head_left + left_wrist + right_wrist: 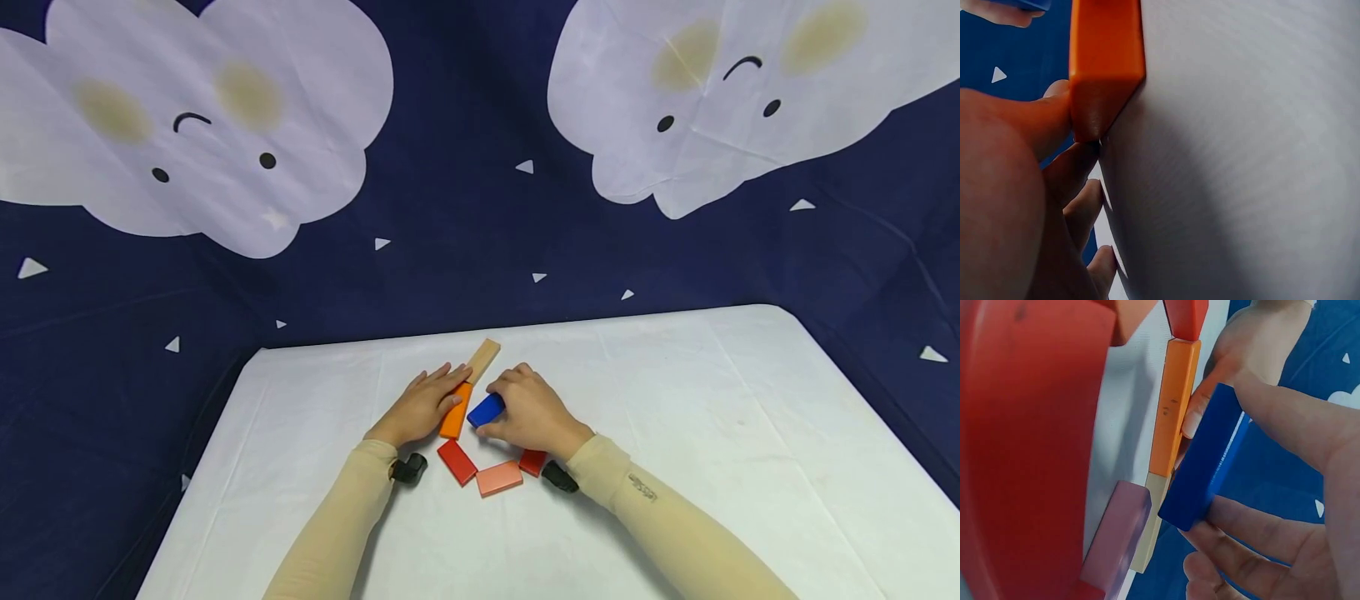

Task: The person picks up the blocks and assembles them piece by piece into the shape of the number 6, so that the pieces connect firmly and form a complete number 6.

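Note:
In the head view, a blue block (486, 411) is pinched between the thumb and fingers of my right hand (534, 412). The right wrist view shows this blue block (1205, 459) held off the white surface. My left hand (423, 406) lies beside an orange block (455, 414), fingers stretched out and thumb across it. The fingertips reach the joint where the orange block meets a plain wooden block (483, 360). In the left wrist view, the thumb touches the orange block (1108, 56) near its end.
A red block (457, 462), a pink block (499, 478) and another red block (532, 462) curve round in front on the white-covered table (712, 400). A purple block (1117, 534), seen in the right wrist view, is hidden by my right hand from above. Dark cloud-print fabric (465, 208) hangs behind.

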